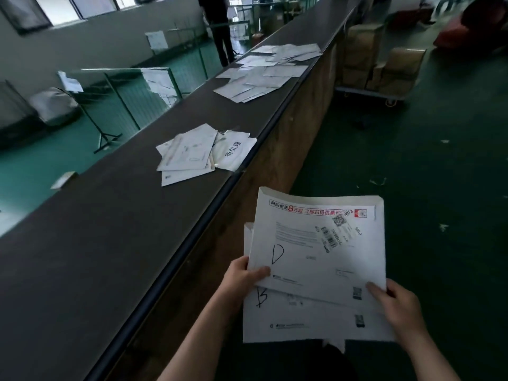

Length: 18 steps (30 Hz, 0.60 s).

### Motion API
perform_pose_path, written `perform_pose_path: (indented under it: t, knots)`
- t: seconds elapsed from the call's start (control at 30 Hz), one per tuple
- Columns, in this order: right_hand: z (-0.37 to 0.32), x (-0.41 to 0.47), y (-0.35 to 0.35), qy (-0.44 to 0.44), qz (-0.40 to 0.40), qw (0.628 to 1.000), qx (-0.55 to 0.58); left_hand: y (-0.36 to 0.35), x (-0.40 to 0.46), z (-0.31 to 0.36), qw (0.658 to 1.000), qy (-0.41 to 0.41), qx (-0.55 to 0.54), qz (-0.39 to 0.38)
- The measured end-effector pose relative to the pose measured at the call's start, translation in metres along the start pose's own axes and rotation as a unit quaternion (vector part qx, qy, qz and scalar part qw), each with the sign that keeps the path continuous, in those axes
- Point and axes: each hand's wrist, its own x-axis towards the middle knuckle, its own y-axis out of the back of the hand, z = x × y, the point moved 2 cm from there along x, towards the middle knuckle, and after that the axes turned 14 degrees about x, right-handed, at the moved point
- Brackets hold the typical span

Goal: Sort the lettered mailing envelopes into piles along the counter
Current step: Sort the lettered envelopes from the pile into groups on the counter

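You've got three piles on the counter [110, 229] already, nearest pile [203, 154] included. Your left hand [243, 276] and right hand [395, 303] both grip the stack, D envelope [316, 259] over B envelope [297, 323], so those need placing.

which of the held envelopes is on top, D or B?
The D envelope is on top, angled, with its full face showing. The B envelope lies beneath, only its lower strip visible.
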Motion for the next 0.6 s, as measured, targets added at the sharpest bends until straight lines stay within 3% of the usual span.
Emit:
perform_pose_path:
  t: [0.2, 0.33, 0.5, 0.6]
  knots:
    - [-0.107, 0.139, -0.069, 0.017, -0.101, 0.995, -0.018, 0.016, 0.110, 0.097, 0.988, 0.030, 0.076, 0.130]
    - [-0.161, 0.204, -0.137, 0.001, -0.186, 0.981, -0.046, 0.058, 0.144, 0.126, 0.970, 0.040, 0.010, 0.238]
    - [-0.177, 0.255, -0.220, -0.025, -0.336, 0.929, -0.152, 0.095, 0.190, 0.119, 0.945, 0.081, -0.064, 0.311]
    - [-0.191, 0.296, -0.276, -0.007, -0.353, 0.916, -0.192, 0.118, 0.232, 0.124, 0.930, 0.092, -0.120, 0.336]
